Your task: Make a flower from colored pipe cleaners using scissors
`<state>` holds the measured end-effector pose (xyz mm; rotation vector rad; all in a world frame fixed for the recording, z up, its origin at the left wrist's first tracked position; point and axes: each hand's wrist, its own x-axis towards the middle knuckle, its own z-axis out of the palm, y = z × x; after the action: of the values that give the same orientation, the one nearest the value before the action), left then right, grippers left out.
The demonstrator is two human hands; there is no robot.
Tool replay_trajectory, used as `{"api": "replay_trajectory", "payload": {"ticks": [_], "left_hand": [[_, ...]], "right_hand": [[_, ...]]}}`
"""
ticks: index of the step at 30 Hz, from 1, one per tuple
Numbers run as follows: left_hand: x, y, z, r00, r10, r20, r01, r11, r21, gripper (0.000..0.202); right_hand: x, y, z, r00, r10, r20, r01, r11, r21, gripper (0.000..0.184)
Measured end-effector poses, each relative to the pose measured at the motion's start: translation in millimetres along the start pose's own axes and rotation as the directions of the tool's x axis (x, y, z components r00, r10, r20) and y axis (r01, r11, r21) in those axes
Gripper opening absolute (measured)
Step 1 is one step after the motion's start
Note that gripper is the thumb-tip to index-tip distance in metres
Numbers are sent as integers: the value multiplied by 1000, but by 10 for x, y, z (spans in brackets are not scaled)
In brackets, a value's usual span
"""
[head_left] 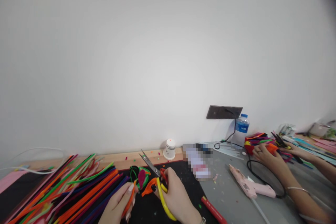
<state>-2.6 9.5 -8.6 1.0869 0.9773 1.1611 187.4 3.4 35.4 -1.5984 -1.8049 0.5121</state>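
Observation:
My left hand [120, 200] pinches an orange pipe cleaner [129, 203] between thumb and fingers. In my right hand [177, 196] is a pair of scissors [150, 162] with red and yellow handles. Their blades stand apart and point up and left, away from the pipe cleaner. Between my hands lies a bent orange pipe-cleaner piece [149, 187], close to my right thumb; I cannot tell if the thumb touches it. Just behind are green pipe-cleaner loops [134, 173] and a magenta leaf-shaped piece [141, 179] on the black mat [147, 210].
Many coloured pipe cleaners [89, 192] lie at left. An upturned paper cup [169, 149] stands by the wall. To the right are a red marker-like stick [213, 210], a pink glue gun [250, 185] with its cord, and a water bottle [242, 124]. Another person's hands [270, 159] work at far right.

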Motion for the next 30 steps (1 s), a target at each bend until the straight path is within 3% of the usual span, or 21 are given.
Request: {"api": "replay_trajectory", "payload": {"ticks": [5,8,13,23,30], "left_hand": [[-25,84,-17,993,84,-84,-83,996,9,33],[-22,77,-40,983,80,-168,-77,997,26,36],[-34,106,-48,966,144,-216,-109,980,166,36],[-75,188,-23,973,212,-93,-154,891,426,23],[-76,164,-54,971,240,-18,-200,845,495,29]], "right_hand": [[-53,-69,5,994,-27,103,34,997,-65,21],[-79,-106,25,987,-46,154,69,986,-153,20],[-127,-116,86,980,-54,192,97,970,-221,13],[-120,-138,48,974,-78,215,128,964,-231,12],[-114,-97,54,973,-126,194,169,959,-225,3]]}}
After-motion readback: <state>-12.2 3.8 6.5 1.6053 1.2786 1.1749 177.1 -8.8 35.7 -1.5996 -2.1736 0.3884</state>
